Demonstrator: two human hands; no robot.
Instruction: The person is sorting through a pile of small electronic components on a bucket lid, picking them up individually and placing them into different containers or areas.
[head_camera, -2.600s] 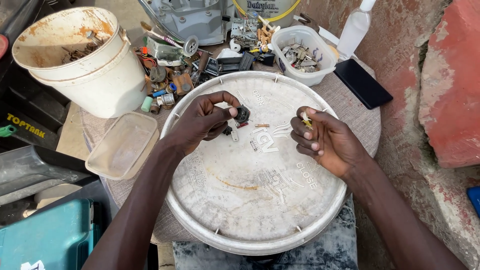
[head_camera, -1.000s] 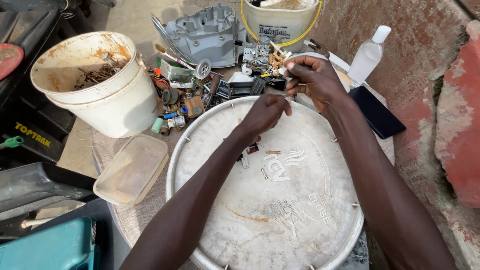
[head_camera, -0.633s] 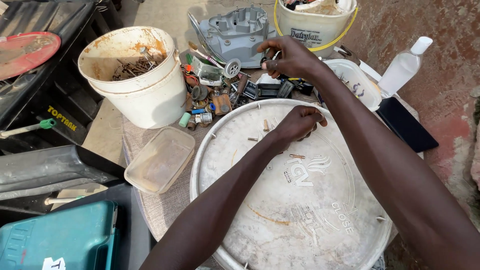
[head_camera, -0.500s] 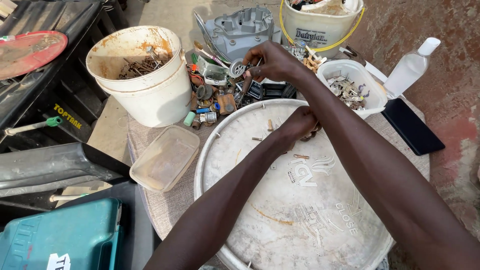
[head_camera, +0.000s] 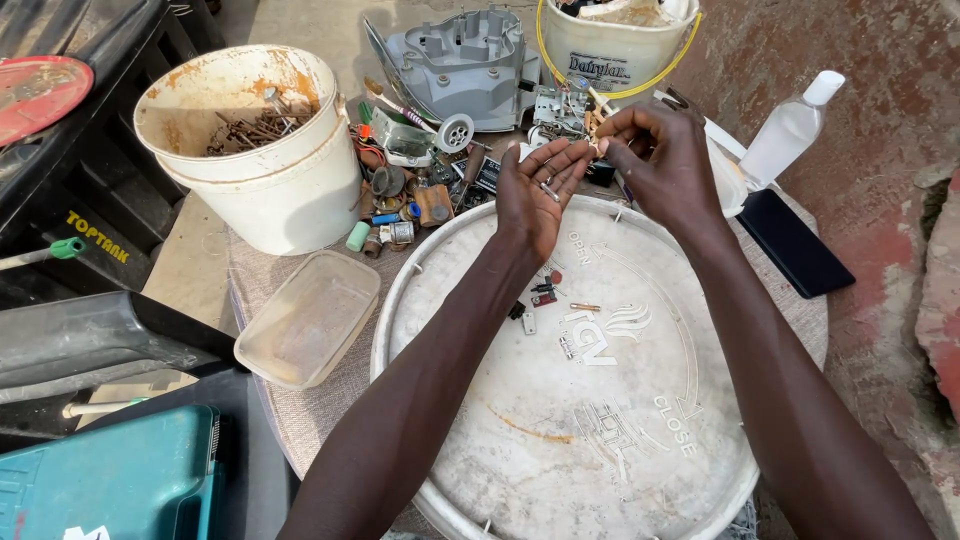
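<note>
Palm upward, the left hand (head_camera: 535, 190) lies flat and open as a little tray for a small metal pin (head_camera: 549, 190), kept from rolling off, while the right hand (head_camera: 662, 160) just beside it pinches a tiny part (head_camera: 597, 150) at its fingertips, close above the left fingertips. Half a second ago the left hand rested knuckles-up on the round white lid (head_camera: 560, 400) below and the right reached into the clutter of small parts (head_camera: 420, 190) beyond; now both meet above the lid's far rim, the white bucket (head_camera: 270, 190) well off to the left hand's side.
</note>
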